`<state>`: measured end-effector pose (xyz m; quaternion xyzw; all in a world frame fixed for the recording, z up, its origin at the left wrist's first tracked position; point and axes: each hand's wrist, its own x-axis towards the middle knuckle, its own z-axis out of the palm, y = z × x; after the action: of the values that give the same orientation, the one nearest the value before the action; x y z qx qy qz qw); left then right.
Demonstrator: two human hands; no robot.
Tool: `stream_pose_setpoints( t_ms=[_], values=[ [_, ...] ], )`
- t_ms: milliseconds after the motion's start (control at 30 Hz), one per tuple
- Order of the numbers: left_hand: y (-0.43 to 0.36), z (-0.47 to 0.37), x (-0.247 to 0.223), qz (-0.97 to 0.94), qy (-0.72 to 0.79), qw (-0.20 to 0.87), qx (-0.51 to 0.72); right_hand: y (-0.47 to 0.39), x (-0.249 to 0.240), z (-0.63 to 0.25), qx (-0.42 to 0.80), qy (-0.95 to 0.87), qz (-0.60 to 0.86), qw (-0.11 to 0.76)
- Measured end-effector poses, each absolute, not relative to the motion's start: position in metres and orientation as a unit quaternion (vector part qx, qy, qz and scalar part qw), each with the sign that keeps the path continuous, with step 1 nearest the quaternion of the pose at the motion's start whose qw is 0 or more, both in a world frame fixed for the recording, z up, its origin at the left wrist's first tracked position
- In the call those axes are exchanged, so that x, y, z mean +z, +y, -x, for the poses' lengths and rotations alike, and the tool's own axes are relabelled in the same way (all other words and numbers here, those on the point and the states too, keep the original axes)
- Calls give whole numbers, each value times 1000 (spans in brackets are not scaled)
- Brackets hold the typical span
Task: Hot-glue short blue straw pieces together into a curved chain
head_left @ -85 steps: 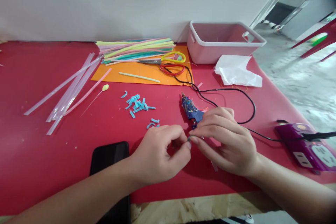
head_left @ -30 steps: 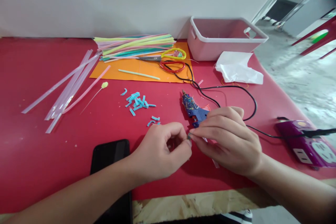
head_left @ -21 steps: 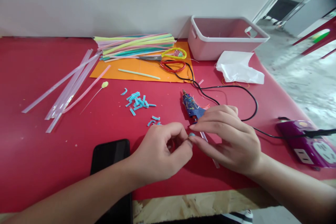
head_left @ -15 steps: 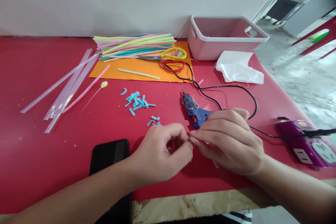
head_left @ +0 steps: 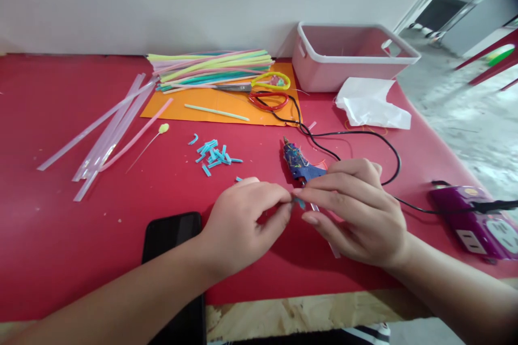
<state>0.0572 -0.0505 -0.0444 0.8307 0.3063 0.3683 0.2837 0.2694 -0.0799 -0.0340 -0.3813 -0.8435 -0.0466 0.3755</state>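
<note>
Over the near part of the red table, my left hand (head_left: 251, 226) is closed in a pinch on a small blue pipe cleaner piece (head_left: 300, 203). My right hand (head_left: 356, 210) is beside it, fingers stretched out and thumb apart; its index fingertip touches at or near the piece. Behind the right hand lies a blue glue gun (head_left: 297, 160), its handle partly hidden, with a clear glue stick (head_left: 334, 250) showing below the hand. Short blue cut pieces (head_left: 214, 153) lie in a loose pile beyond my left hand.
Pipe cleaners (head_left: 218, 67) and scissors (head_left: 269, 89) lie on an orange sheet (head_left: 174, 110). Glue sticks (head_left: 109, 129) and a yellow-tipped wire (head_left: 163, 128) are at left. A phone (head_left: 172, 237) sits under my left forearm. A pink basket (head_left: 343, 73), white paper (head_left: 368, 102) and purple power strip (head_left: 473, 221) are at right.
My right thumb has moved away from its fingertips, opening the pinch. The blue piece now shows between the hands, held by my left fingers. The view has shifted slightly.
</note>
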Motion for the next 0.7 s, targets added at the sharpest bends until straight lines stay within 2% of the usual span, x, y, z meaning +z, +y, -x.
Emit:
stream_pose_setpoints(
  t_ms=[167,700],
  values=[
    [-48,-55,-47,-846,282,228,390,-80,-33,-273,-70,-852,369,364],
    [-52,-58,-42,-836,289,242,398,-81,-29,-277,-92,-862,365,339]
  ],
)
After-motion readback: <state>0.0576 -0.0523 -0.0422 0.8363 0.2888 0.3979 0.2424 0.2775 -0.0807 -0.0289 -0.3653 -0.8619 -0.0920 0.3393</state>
